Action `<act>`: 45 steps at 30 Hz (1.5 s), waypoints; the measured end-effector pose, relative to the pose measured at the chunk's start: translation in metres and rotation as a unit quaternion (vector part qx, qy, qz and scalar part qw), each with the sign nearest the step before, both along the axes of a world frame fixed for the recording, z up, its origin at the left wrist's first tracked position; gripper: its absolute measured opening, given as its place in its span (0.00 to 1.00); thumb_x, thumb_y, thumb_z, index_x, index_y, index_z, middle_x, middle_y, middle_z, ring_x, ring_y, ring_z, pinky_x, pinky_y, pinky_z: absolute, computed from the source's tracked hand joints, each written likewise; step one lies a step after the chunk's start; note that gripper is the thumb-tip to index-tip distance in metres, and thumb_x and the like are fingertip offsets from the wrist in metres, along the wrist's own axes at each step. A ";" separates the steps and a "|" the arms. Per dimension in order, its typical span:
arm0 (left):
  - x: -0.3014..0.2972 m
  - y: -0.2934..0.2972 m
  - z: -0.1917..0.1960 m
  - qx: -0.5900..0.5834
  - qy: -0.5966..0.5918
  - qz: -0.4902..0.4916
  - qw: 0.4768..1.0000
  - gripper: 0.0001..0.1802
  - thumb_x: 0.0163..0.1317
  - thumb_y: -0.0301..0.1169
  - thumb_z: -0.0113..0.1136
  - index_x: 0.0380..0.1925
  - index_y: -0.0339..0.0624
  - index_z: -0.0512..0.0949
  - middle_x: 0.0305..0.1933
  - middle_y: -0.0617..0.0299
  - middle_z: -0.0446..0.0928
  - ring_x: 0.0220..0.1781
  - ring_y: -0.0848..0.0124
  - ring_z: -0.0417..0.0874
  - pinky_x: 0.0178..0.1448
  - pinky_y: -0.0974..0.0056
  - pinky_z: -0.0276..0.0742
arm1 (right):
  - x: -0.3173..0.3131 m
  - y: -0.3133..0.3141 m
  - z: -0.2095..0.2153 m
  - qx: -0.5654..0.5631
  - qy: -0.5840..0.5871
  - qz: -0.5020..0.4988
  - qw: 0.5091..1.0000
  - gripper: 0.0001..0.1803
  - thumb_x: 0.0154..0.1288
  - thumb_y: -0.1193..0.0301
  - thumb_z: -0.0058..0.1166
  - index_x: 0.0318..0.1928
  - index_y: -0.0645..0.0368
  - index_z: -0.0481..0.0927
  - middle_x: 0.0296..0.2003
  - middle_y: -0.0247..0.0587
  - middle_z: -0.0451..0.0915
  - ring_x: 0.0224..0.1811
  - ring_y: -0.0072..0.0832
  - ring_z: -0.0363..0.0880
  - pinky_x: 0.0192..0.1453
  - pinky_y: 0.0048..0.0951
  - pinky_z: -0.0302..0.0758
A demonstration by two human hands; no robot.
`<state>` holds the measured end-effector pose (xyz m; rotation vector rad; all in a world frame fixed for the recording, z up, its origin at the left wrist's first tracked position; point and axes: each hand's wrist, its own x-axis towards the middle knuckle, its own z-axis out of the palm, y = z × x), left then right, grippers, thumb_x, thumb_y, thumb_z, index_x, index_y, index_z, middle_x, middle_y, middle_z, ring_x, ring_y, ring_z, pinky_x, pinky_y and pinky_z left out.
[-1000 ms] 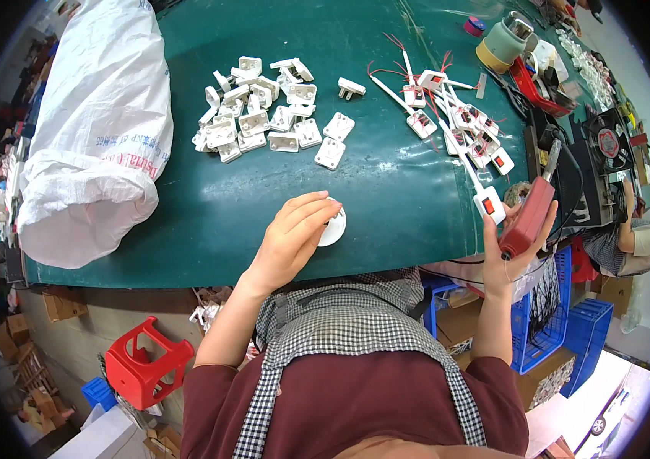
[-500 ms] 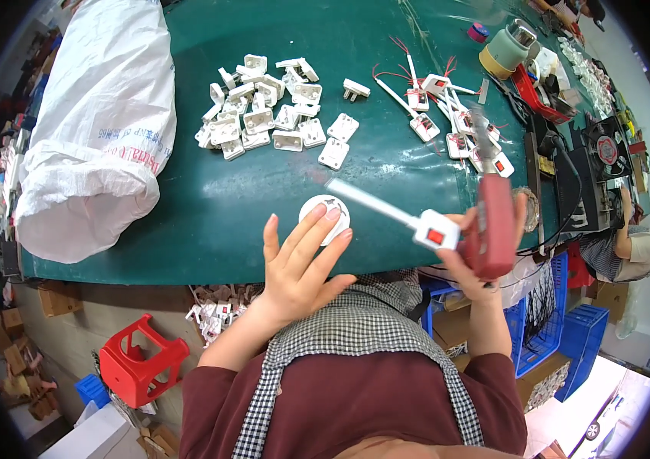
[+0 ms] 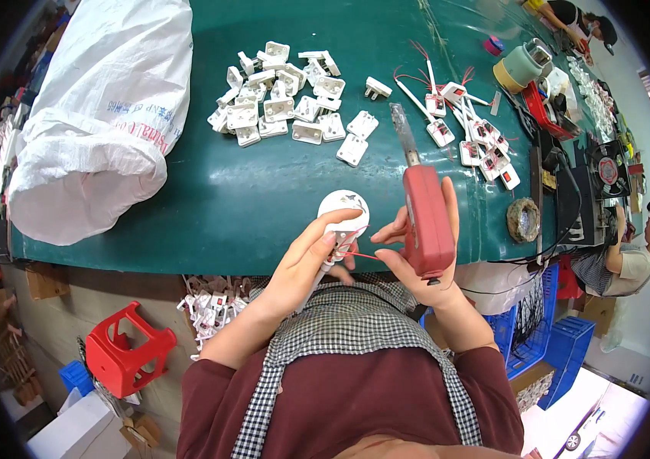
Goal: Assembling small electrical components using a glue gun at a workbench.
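Note:
My right hand [image 3: 417, 264] grips a red soldering iron [image 3: 424, 214] by its handle, the metal tip pointing away over the green table [image 3: 218, 191]. My left hand [image 3: 310, 256] holds a small white wired part [image 3: 338, 239] with thin red wires, just below a round white disc [image 3: 344, 205] lying near the table's front edge. The fingers of both hands meet at the red wires. A heap of white plug housings [image 3: 283, 107] lies farther back. More wired white parts with red leads [image 3: 470, 130] are spread at the right.
A big white plastic sack [image 3: 103, 115] fills the table's left. Tape rolls [image 3: 520, 65], a small fan [image 3: 608, 172] and a round holder [image 3: 524, 220] sit at the right. A red stool [image 3: 126, 359] and blue crates [image 3: 547, 344] stand below. Another person [image 3: 631, 260] sits at far right.
My left hand has left the white disc and taken hold of the wired part that my right hand carried in. The soldering iron has swung upright, closer to me.

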<state>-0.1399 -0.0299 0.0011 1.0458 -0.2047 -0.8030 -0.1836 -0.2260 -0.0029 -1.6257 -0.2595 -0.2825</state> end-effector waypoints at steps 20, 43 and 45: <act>0.006 0.006 -0.002 0.173 -0.231 0.049 0.956 0.18 0.50 0.23 0.66 0.35 0.39 0.65 0.32 0.63 0.70 0.33 0.78 0.71 0.38 0.70 0.70 | 0.004 0.032 0.002 0.067 0.090 0.008 0.994 0.50 0.57 0.84 0.54 0.72 0.60 0.36 0.41 0.42 0.72 0.39 0.23 0.76 0.45 0.26 0.76; 0.012 0.014 0.006 0.170 -0.224 0.016 0.959 0.06 0.57 0.26 0.64 0.31 0.35 0.77 0.32 0.62 0.78 0.36 0.74 0.78 0.43 0.67 0.73 | 0.015 0.013 0.009 -0.088 0.033 0.039 0.995 0.58 0.53 0.85 0.61 0.72 0.49 0.32 0.43 0.44 0.69 0.36 0.27 0.80 0.41 0.28 0.79; 0.014 0.017 0.012 0.189 -0.250 0.010 0.950 0.05 0.53 0.24 0.64 0.30 0.35 0.80 0.32 0.57 0.80 0.36 0.69 0.81 0.43 0.64 0.74 | 0.017 0.012 0.016 -0.149 0.000 0.111 0.983 0.57 0.53 0.85 0.62 0.73 0.52 0.34 0.45 0.47 0.70 0.36 0.26 0.80 0.40 0.28 0.79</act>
